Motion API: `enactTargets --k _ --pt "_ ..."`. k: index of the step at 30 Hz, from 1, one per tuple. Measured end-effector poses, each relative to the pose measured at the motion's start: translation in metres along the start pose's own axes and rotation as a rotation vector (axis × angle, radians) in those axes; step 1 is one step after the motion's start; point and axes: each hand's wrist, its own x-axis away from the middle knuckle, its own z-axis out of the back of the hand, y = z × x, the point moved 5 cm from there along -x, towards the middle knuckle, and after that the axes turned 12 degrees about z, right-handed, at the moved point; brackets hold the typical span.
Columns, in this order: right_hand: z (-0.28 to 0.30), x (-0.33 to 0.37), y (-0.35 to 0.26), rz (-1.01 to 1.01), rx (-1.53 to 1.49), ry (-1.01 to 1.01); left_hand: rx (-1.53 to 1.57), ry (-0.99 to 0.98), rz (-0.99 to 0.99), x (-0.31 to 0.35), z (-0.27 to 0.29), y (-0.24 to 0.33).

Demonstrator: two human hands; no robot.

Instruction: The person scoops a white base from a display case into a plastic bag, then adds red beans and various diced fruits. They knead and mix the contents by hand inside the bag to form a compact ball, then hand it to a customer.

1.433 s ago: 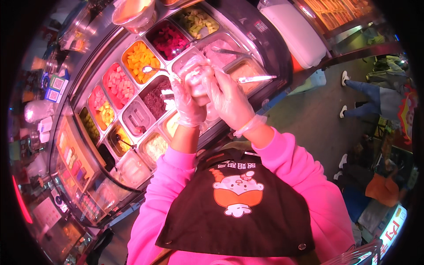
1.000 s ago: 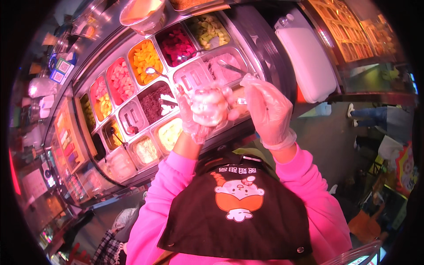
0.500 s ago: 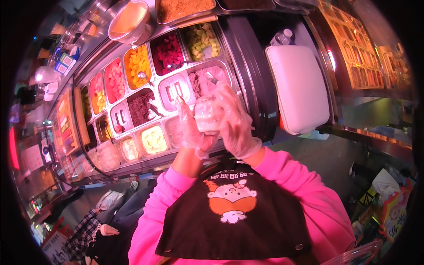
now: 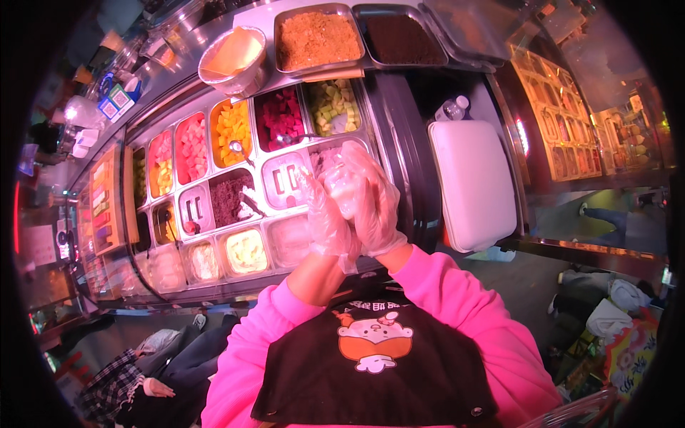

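Note:
My left hand (image 4: 328,222) and my right hand (image 4: 378,207), both in thin clear plastic gloves, are cupped together over the right end of a food counter. Between them they hold a pale, glossy, soft-looking lump (image 4: 345,195); the fingers cover part of it, and its kind does not show. My right hand wraps its far and right sides, while my left palm presses from the left. Just beyond the hands lies a pan of mauve mash (image 4: 326,156), partly hidden. A metal insert with two dark slots (image 4: 283,181) sits left of my left fingers.
Metal pans hold yellow fruit cubes (image 4: 232,128), dark red cubes (image 4: 282,118), green cubes (image 4: 334,107), purple grains (image 4: 230,200) and cream (image 4: 246,251). Behind stand trays of orange crumbs (image 4: 319,39) and dark powder (image 4: 404,39). A white lidded box (image 4: 474,187) stands right; a person's hand (image 4: 157,387) shows lower left.
The view has tilted, bringing more of the back trays in. My hands have closed further around the pale lump, with the left palm now nearer the right hand.

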Motion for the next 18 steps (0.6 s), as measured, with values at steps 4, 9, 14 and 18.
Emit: enactTargets --k 4,9,14,18 --pt "-0.010 -0.004 0.007 -0.310 -0.466 0.161 0.164 -0.791 0.159 0.006 -0.028 0.036" --pt "-0.035 0.013 0.004 -0.520 -0.383 0.110 0.244 -0.354 0.038 0.008 -0.011 0.049" --pt "-0.049 0.009 0.002 -0.217 -0.075 -0.319 -0.052 -0.147 -0.062 0.029 0.025 0.065" --pt "-0.045 -0.054 0.043 -0.125 -0.014 -0.234 0.146 -0.205 0.024 0.035 0.060 0.080"
